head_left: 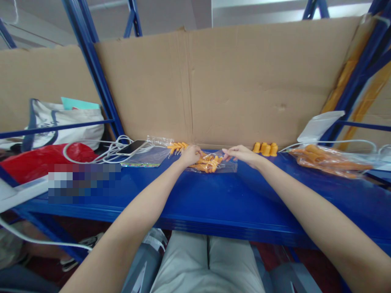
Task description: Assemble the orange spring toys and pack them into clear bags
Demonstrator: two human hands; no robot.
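Note:
A clear plastic bag [232, 167] lies on the blue shelf with several orange plastic pieces [210, 164] inside. My left hand [190, 155] is closed at the bag's upper left, its fingers curled over the film. At the bag's right side, my right hand [242, 155] has thumb and fingertips brought together on the thin film. Just left of my left hand sits a row of orange-handled corkscrews [178, 146], their metal spirals pointing toward me. Beyond my right hand stand several orange cup-like pieces [266, 149].
A phone [133, 147], white cables [114, 152] and a flat clear bag [143, 158] lie left on the blue shelf [220, 199]. A larger bag of orange parts [326, 159] rests right. A cardboard panel [232, 81] closes the back; blue posts [94, 69] flank it.

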